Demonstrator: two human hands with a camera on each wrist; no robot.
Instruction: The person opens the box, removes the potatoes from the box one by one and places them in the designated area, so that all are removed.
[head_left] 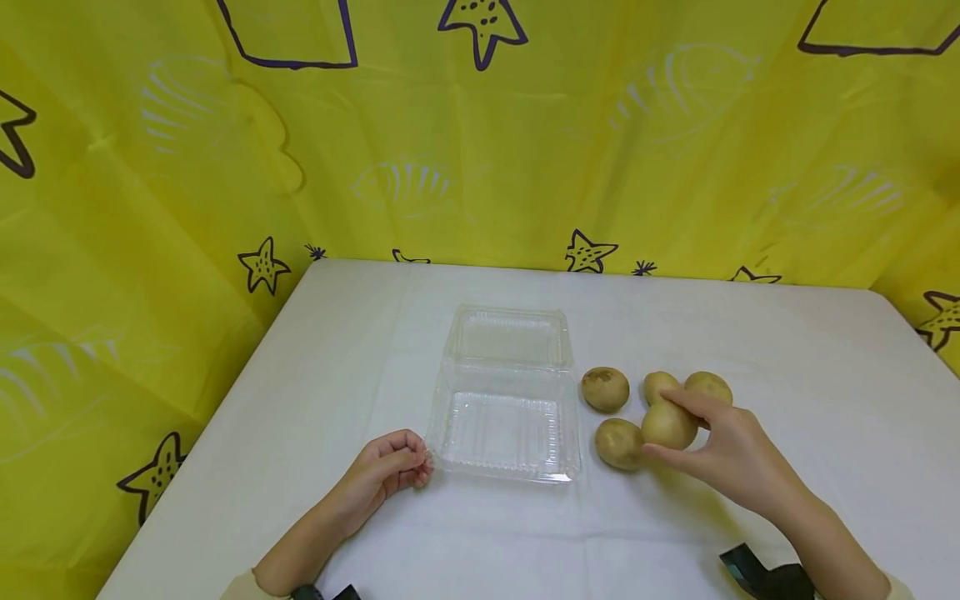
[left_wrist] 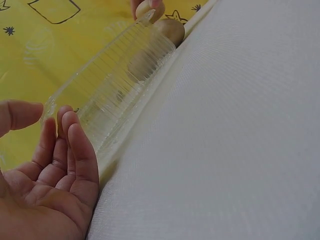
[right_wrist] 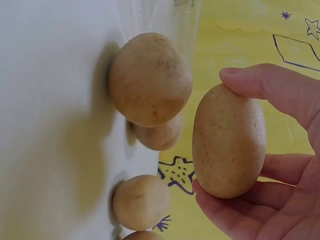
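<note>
A clear plastic clamshell container (head_left: 497,425) lies on the table with its lid (head_left: 510,337) folded back, away from me. My left hand (head_left: 393,467) pinches its near left corner between thumb and fingers; the left wrist view shows the fingertips at the rim (left_wrist: 48,107). My right hand (head_left: 731,450) holds a potato (right_wrist: 229,142) between thumb and fingers, raised above the table. Around it lie other potatoes: one by the container (head_left: 605,389), one nearer me (head_left: 618,443), and two behind the held one, a small potato (head_left: 660,386) and a larger potato (head_left: 708,387).
The table (head_left: 337,350) has a white cover. Yellow patterned cloth (head_left: 480,150) hangs along its back and sides. Dark wrist straps (head_left: 772,575) show near the bottom edge of the head view.
</note>
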